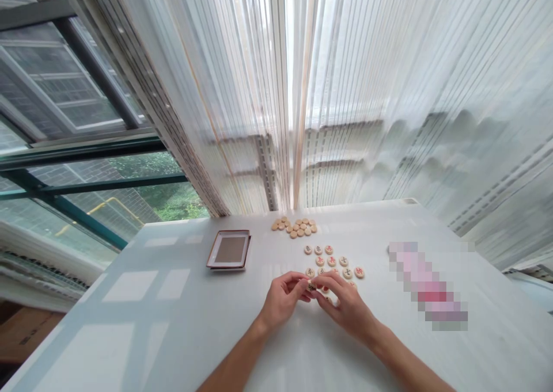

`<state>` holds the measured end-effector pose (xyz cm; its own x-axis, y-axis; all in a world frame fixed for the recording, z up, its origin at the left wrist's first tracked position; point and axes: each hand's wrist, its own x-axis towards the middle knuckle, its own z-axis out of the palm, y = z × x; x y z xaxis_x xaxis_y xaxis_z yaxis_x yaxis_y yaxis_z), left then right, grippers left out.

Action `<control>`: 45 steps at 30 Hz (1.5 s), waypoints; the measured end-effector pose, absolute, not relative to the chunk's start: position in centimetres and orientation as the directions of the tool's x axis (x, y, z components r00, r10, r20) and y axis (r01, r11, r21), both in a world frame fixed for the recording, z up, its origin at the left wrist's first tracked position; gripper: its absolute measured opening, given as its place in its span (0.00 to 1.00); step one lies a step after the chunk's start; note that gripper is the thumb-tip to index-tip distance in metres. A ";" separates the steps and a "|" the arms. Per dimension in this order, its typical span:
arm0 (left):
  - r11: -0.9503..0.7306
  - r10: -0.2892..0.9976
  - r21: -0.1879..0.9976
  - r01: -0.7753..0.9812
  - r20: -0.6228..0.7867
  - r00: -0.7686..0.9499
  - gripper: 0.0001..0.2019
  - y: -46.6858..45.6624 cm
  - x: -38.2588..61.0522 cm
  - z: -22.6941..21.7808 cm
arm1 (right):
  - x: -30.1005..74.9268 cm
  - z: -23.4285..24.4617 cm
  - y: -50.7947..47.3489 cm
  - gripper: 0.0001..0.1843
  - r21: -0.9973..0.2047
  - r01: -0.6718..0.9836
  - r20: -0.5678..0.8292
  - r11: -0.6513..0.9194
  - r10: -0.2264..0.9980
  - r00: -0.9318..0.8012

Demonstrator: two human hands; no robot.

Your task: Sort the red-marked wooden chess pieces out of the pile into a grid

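Observation:
Low over the white table, my left hand (283,297) is closed with its thumb and fingers on a Chinese chess piece (311,286) that shows a dark character. My right hand (343,305) meets it from the other side, its thumb and fingertips curled at the same piece. Just beyond my hands lie several round wooden Chinese chess pieces (331,261), face up with red or black characters, in loose rows. My right hand partly hides a few of the nearer ones.
Farther back is a cluster of Chinese chess pieces (300,227) with no characters showing. An open shallow box (228,249) sits to the left. A blurred-out pinkish object (427,285) lies on the right of the table (181,334). Curtains (345,92) hang behind the far edge.

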<state>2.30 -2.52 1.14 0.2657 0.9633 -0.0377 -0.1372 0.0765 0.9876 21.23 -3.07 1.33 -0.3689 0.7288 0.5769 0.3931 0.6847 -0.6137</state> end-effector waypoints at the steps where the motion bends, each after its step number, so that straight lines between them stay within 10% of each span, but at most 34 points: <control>1: 0.079 0.965 0.986 -0.144 -0.040 0.259 0.20 -2.5 2.3 1.0 | 21.2 1.3 -3.1 0.11 -0.616 0.397 0.570 0.680 0.733 -0.372; 45: 0.043 0.962 0.989 -0.144 -0.002 0.274 0.24 -3.2 2.8 0.7 | 21.5 0.6 -2.8 0.19 -0.710 0.386 0.492 0.590 0.806 -0.328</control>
